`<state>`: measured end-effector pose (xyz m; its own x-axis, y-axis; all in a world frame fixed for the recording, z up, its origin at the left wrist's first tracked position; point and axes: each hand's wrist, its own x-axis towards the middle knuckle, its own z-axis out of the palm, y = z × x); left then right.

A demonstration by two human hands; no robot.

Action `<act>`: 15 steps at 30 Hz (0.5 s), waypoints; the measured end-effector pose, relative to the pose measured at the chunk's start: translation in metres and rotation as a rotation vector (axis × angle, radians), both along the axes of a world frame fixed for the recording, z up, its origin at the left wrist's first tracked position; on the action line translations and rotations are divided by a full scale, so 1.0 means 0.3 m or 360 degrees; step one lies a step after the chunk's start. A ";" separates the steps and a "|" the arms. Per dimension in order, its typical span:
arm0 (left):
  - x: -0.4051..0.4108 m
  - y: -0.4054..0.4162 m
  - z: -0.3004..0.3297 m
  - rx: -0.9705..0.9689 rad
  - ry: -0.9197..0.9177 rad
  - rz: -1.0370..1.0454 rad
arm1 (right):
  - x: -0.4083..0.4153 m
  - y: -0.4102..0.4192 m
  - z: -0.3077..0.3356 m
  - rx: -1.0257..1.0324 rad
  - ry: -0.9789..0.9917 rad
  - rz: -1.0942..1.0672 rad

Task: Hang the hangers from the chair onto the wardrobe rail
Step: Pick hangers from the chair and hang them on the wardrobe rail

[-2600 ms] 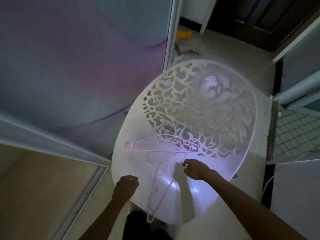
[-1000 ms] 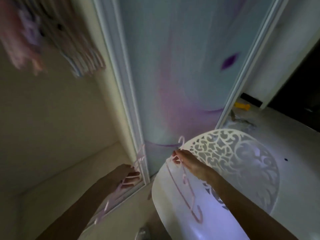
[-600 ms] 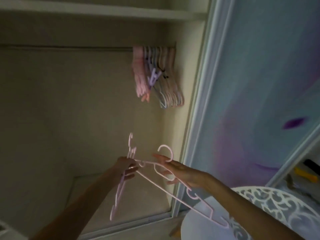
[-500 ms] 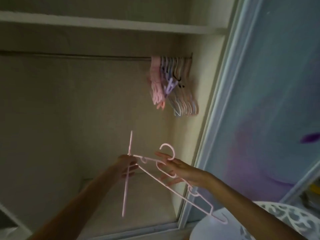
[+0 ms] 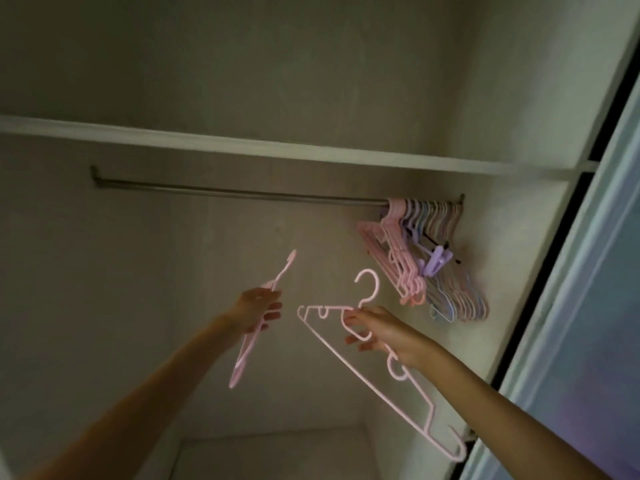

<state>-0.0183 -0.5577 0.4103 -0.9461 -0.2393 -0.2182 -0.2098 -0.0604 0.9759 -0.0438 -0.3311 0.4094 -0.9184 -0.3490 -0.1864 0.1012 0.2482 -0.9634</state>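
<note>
Head view: left hand (image 5: 258, 308) clenched round one pink hanger (image 5: 242, 358), right hand (image 5: 384, 332) grasping a second pink hanger (image 5: 363, 372), both raised below the wardrobe rail (image 5: 225, 192), where hung hangers (image 5: 426, 265) bunch at its right end.

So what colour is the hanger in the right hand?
Pale pink hanger, clearest in the head view.

A home bedroom closet: wardrobe rail (image 5: 242, 192) under a shelf (image 5: 277, 148), plastic hangers (image 5: 426, 258) bunched.
</note>
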 end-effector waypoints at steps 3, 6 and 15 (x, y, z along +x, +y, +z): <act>-0.087 -0.038 0.013 -0.0104 0.0132 0.0017 | -0.089 -0.049 0.061 0.0199 0.0232 -0.0117; -0.157 -0.032 0.037 -0.0253 0.0233 0.0014 | -0.183 -0.064 0.129 0.0534 0.0558 -0.0208; -0.356 -0.040 0.084 -0.0494 0.0303 -0.0078 | -0.499 -0.076 0.315 0.1263 0.1078 -0.0378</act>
